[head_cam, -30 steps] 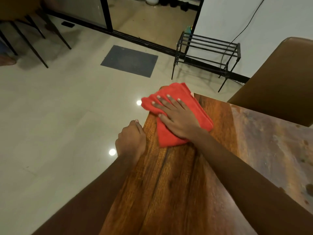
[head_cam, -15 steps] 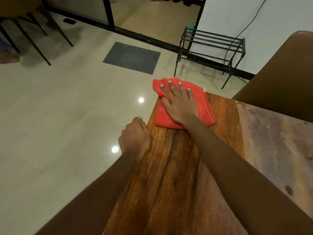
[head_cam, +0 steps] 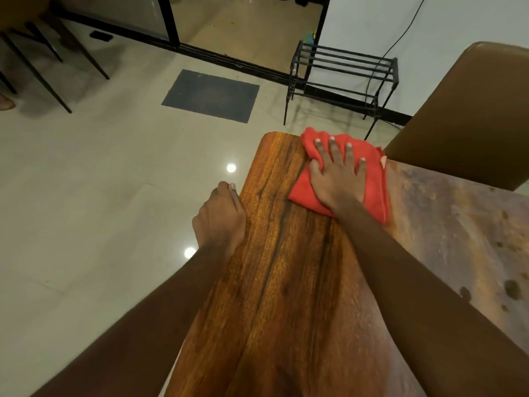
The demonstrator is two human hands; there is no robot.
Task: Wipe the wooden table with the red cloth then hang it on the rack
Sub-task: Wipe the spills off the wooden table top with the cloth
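Observation:
A folded red cloth (head_cam: 375,181) lies flat on the far end of the wooden table (head_cam: 286,282). My right hand (head_cam: 337,179) presses down on the cloth with its fingers spread. My left hand (head_cam: 220,216) grips the table's left edge, fingers curled under it. A black metal rack (head_cam: 343,73) with several bars stands on the floor beyond the table, against the white wall.
A brown chair back (head_cam: 469,116) stands at the table's far right. A dark mat (head_cam: 211,94) lies on the tiled floor. Black chair legs (head_cam: 37,67) are at the far left. A black cable (head_cam: 400,38) runs down the wall to the rack.
My right hand has slid the red cloth to the right along the table's far end, from the left corner towards the chair. My left hand has stayed on the table edge.

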